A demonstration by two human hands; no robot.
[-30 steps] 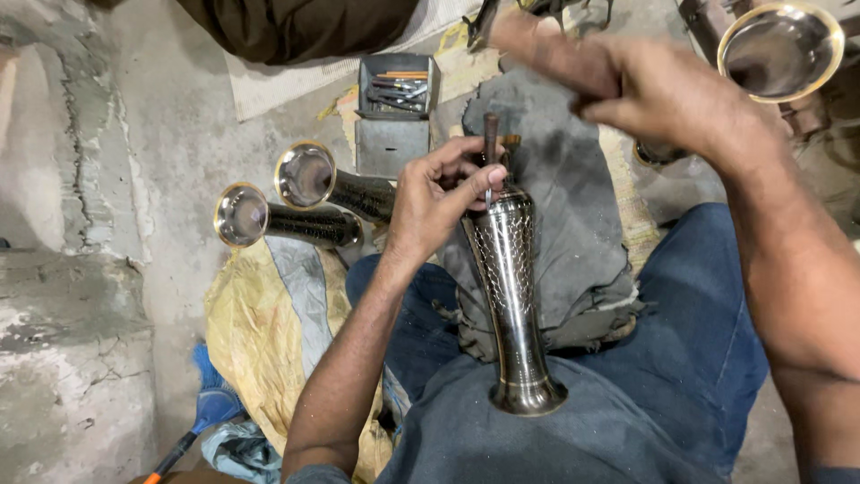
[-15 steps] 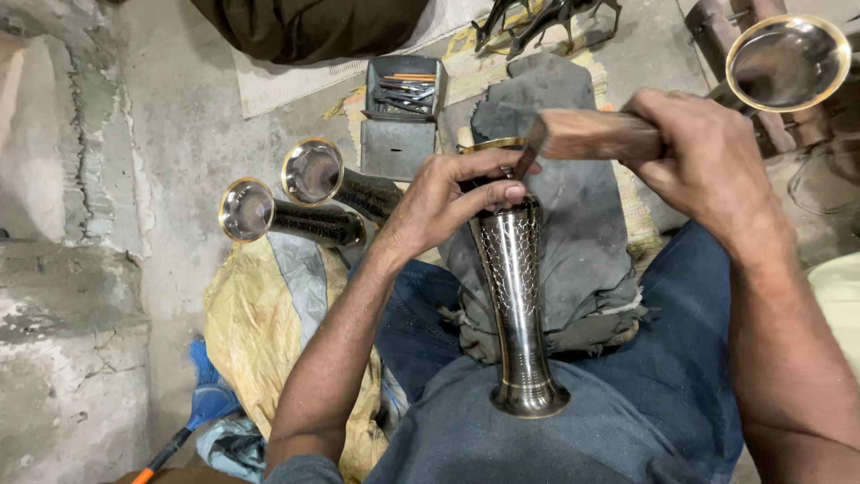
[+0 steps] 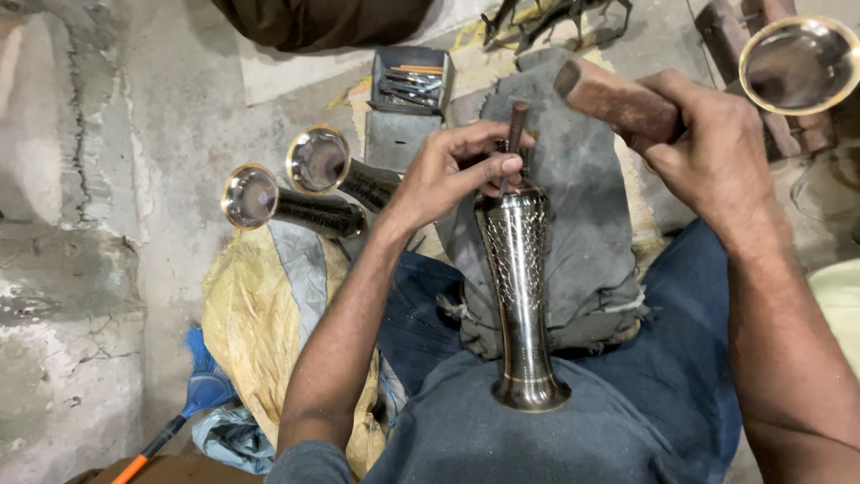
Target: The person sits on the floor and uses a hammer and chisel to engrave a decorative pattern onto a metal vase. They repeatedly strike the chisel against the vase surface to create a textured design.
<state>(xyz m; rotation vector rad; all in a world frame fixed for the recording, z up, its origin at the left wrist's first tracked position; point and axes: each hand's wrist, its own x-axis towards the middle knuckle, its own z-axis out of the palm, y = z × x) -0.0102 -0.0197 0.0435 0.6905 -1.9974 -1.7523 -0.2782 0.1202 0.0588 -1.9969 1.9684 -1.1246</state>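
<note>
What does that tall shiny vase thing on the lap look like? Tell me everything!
The vase looks like polished dark metal, slim in the middle, with a flared round foot toward the person and brass-coloured bands. A fine net pattern covers its wider upper part. It lies tilted along the lap, over a grey cloth. The left hand grips its far end, pressing a thin punch there.

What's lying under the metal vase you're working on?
A grey cloth pad over the lap lies under the metal vase. The vase and the left hand hide what is directly beneath.
</note>
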